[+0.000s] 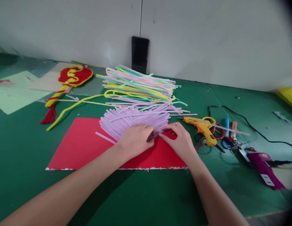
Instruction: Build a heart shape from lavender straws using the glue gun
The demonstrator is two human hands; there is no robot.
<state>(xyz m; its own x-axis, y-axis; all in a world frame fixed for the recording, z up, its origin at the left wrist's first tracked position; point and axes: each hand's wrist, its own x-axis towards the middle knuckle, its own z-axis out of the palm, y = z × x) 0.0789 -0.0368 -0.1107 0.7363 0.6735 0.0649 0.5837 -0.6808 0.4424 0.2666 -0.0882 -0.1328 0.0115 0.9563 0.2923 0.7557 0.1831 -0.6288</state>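
Note:
A fan-shaped piece made of lilac pipe cleaners (134, 118) lies on a red card sheet (82, 146) on the green table. My left hand (135, 139) rests on its lower edge, fingers pressing a lilac pipe cleaner strip (154, 135) down. My right hand (180, 138) meets it from the right, fingertips pinching the same strip. One loose lilac piece (104, 137) lies on the red sheet to the left.
A pile of pastel pipe cleaners (138, 88) sits behind. A yellow glue gun (202, 128), red-handled scissors (218, 130), keys and a purple device (263, 164) with a black cable lie right. A red and yellow fan ornament (70, 78) lies far left; a black phone (140, 55) leans on the wall.

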